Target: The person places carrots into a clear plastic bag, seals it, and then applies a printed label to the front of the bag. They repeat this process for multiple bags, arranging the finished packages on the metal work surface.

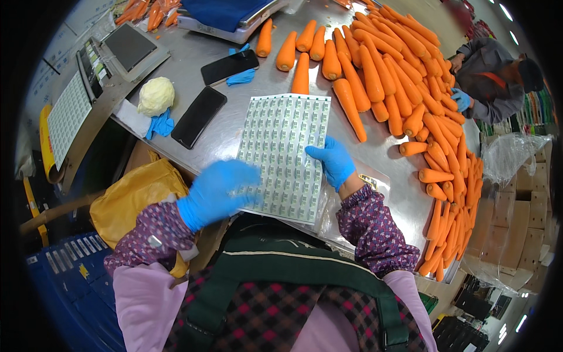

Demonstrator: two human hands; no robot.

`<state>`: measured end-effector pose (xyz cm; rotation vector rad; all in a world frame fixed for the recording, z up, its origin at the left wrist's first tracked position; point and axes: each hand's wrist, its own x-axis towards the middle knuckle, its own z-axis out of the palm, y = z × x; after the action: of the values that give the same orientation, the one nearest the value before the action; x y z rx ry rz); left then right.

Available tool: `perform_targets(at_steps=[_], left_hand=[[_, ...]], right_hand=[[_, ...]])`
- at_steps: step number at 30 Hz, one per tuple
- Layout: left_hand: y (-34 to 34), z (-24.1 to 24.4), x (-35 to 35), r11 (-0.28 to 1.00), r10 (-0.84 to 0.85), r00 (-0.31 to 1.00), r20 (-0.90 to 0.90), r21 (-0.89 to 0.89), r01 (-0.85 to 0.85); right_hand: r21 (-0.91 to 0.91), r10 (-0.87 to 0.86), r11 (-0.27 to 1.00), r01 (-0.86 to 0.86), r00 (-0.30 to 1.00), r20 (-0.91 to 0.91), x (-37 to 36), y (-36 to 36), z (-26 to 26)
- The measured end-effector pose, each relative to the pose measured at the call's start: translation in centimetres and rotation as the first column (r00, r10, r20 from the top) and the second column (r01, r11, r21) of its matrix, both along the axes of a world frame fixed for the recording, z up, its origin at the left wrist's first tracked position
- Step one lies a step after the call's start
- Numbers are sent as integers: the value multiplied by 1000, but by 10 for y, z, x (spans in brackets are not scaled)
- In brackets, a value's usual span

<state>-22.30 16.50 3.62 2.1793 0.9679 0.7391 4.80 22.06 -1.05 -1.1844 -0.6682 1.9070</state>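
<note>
A sheet of small printed labels [281, 154] is held up in front of me at the near edge of the steel table. My right hand [336, 162], in a blue glove, grips its right edge with the thumb on the front. At the sheet's lower left is my left hand [220, 189], also gloved in blue and blurred. Its fingers overlap the sheet, and I cannot tell whether they pinch it. Just beyond the sheet's top edge a carrot [301, 75] lies on the table. Clear plastic bags [336, 211] lie under my right forearm.
A large heap of carrots [396, 70] covers the right side of the steel table [193, 57]. Left are two phones [199, 116], a pale round ball [156, 96] and a scale [132, 48]. Across the heap, a person [492, 79] has a gloved hand at the carrots.
</note>
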Motion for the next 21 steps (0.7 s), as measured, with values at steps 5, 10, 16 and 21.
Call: perform_targets(at_steps=[5,10,16,21], left_hand=[[97,-33,-4,746,627,741,240,-458,-483],[127,-55,14,468,654,611,446,-873,137],[108,-65,29,606,556,660,506,-790,95],[102,-54,31,664,490,677,549,-738,118]], right_hand=[[-20,-11,1000,9,990,-137,6,-16,7],[-121,41,992,-47,998,-49,12,-22,8],[431,-255,899,-80,706,661,2,2,22],[533,-304,805,-262,589,749,-1,41,14]])
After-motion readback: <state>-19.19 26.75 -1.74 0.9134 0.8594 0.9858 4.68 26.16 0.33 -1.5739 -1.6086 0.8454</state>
